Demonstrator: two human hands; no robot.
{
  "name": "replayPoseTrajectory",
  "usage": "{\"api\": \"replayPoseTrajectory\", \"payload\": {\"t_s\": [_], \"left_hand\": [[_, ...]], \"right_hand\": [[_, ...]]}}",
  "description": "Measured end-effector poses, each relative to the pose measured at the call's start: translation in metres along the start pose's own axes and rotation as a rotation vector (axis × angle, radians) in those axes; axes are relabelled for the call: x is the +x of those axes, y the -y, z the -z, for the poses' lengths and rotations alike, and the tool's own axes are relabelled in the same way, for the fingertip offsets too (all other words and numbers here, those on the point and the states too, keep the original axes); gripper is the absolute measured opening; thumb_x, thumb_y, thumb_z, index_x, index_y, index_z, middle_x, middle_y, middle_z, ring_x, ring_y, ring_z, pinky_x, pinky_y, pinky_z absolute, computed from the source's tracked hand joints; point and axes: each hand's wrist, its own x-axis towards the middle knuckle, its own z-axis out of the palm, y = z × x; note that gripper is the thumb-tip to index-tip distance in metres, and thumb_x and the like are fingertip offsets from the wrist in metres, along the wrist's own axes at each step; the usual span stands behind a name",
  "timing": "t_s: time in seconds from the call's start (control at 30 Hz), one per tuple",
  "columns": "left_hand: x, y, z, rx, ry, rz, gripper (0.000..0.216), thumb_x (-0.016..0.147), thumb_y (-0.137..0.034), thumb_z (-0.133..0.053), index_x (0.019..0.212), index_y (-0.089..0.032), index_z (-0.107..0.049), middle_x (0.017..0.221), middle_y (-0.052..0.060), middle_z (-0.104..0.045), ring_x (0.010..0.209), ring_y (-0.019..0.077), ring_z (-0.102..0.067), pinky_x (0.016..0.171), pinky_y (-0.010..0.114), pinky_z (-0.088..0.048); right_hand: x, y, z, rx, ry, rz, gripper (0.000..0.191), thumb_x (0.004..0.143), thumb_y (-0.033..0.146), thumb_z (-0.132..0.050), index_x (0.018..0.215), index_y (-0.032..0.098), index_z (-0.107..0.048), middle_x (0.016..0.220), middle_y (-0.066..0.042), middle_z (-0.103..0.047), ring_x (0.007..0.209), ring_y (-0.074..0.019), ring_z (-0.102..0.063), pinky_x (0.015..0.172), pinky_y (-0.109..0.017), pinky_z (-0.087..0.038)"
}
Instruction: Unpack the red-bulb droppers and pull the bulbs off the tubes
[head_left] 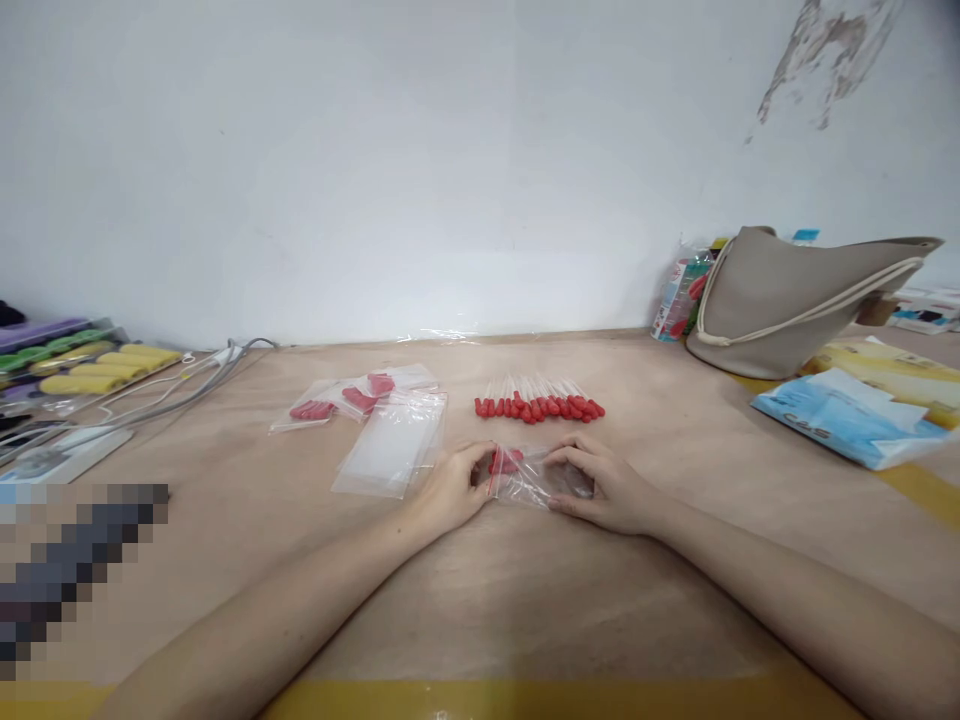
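Between my hands is a clear zip bag [529, 482] with a small red piece [506, 461] at its left end, near the red-lined edge. My left hand [457, 485] grips that edge between thumb and fingers. The bag's other end is pinched by my right hand [600, 485]. Just beyond lies a row of red-tipped white sticks [540, 402], tips toward me. To the left are flat, clear bags [391, 450] in a stack. Behind that stack, several clear bags hold red pieces [313, 410].
A grey bag [780, 300] with a cord stands at the back right, beside a bottle [679, 295]. In front lies a blue tissue pack [847, 415]. Cables [187, 392], a power strip [64, 455] and yellow rolls [112, 368] lie at left. A white wall [450, 180] bounds the table [450, 610].
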Motion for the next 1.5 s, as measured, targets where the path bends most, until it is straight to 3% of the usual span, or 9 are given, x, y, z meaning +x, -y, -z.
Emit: {"api": "replayPoseTrajectory", "payload": {"t_s": [0.3,0.53,0.67,0.87,1.03,1.13,1.27,1.33,1.5], "left_hand": [[-0.001,0.003,0.005,0.008,-0.016,-0.171,0.018,0.084,-0.020,-0.049,0.100,-0.019,-0.058,0.090,0.004,-0.060,0.080,0.0147,-0.056,0.073,0.028,-0.046],[-0.004,0.008,0.000,-0.407,0.045,-0.075,0.022,0.082,-0.018,-0.052,0.104,-0.017,-0.056,0.102,0.007,-0.057,0.088,0.0143,-0.059,0.075,0.026,-0.051],[0.001,0.009,0.002,-0.410,0.069,-0.028,0.020,0.082,-0.024,-0.055,0.098,-0.015,-0.060,0.095,0.007,-0.063,0.081,0.0150,-0.062,0.074,0.027,-0.052],[0.018,0.009,0.085,-0.281,0.228,-0.058,0.021,0.079,-0.032,-0.058,0.093,-0.016,-0.062,0.089,0.005,-0.068,0.081,0.0164,-0.065,0.073,0.028,-0.053],[0.018,0.018,0.138,-0.179,-0.083,-0.016,0.028,0.077,-0.038,-0.061,0.094,-0.016,-0.061,0.092,0.006,-0.068,0.082,0.0179,-0.065,0.074,0.030,-0.054],[0.025,0.018,0.129,-0.093,-0.182,-0.041,0.026,0.078,-0.037,-0.060,0.094,-0.017,-0.062,0.091,0.006,-0.068,0.081,0.0174,-0.065,0.074,0.030,-0.054],[0.051,0.015,0.086,0.282,-0.306,-0.264,0.017,0.085,-0.026,-0.051,0.093,-0.017,-0.063,0.096,0.006,-0.063,0.088,0.0155,-0.061,0.078,0.028,-0.050],[0.066,0.016,0.062,0.560,-0.232,-0.310,0.020,0.088,-0.019,-0.044,0.099,-0.016,-0.060,0.102,0.007,-0.060,0.090,0.0148,-0.059,0.079,0.027,-0.049],[0.087,0.016,0.023,0.718,0.000,-0.360,0.018,0.083,-0.007,-0.048,0.092,-0.014,-0.061,0.101,0.009,-0.060,0.084,0.0183,-0.059,0.070,0.028,-0.048]], "right_hand": [[-0.002,0.001,-0.002,-0.056,-0.045,-0.023,0.043,0.072,0.041,-0.064,0.109,0.021,-0.054,0.107,-0.010,-0.052,0.100,-0.0225,-0.050,0.085,-0.038,-0.043],[-0.002,-0.001,-0.005,-0.067,-0.043,-0.037,0.044,0.072,0.042,-0.063,0.109,0.020,-0.053,0.106,-0.010,-0.053,0.099,-0.0222,-0.050,0.085,-0.038,-0.043],[-0.002,-0.001,-0.004,-0.059,-0.016,-0.050,0.041,0.073,0.042,-0.062,0.107,0.020,-0.054,0.106,-0.009,-0.053,0.097,-0.0211,-0.050,0.084,-0.037,-0.043],[-0.001,0.002,-0.002,-0.058,-0.003,-0.068,0.039,0.073,0.043,-0.062,0.105,0.021,-0.055,0.106,-0.009,-0.053,0.097,-0.0209,-0.051,0.084,-0.036,-0.043],[0.000,0.003,-0.002,-0.069,0.003,-0.070,0.037,0.073,0.041,-0.062,0.103,0.020,-0.056,0.104,-0.009,-0.053,0.097,-0.0208,-0.051,0.084,-0.035,-0.043],[0.000,0.003,-0.003,-0.065,-0.001,-0.070,0.037,0.073,0.042,-0.062,0.103,0.020,-0.057,0.104,-0.009,-0.053,0.097,-0.0210,-0.051,0.084,-0.035,-0.042],[0.000,0.002,-0.003,-0.056,0.000,-0.069,0.038,0.073,0.043,-0.062,0.103,0.020,-0.057,0.104,-0.009,-0.053,0.097,-0.0209,-0.051,0.084,-0.035,-0.042],[0.000,0.001,-0.003,-0.056,0.000,-0.067,0.039,0.073,0.044,-0.062,0.103,0.020,-0.057,0.104,-0.009,-0.053,0.097,-0.0210,-0.051,0.084,-0.036,-0.042],[-0.001,0.001,-0.004,-0.063,0.006,-0.060,0.038,0.074,0.044,-0.061,0.103,0.020,-0.056,0.105,-0.009,-0.052,0.097,-0.0213,-0.050,0.084,-0.037,-0.042]]}}
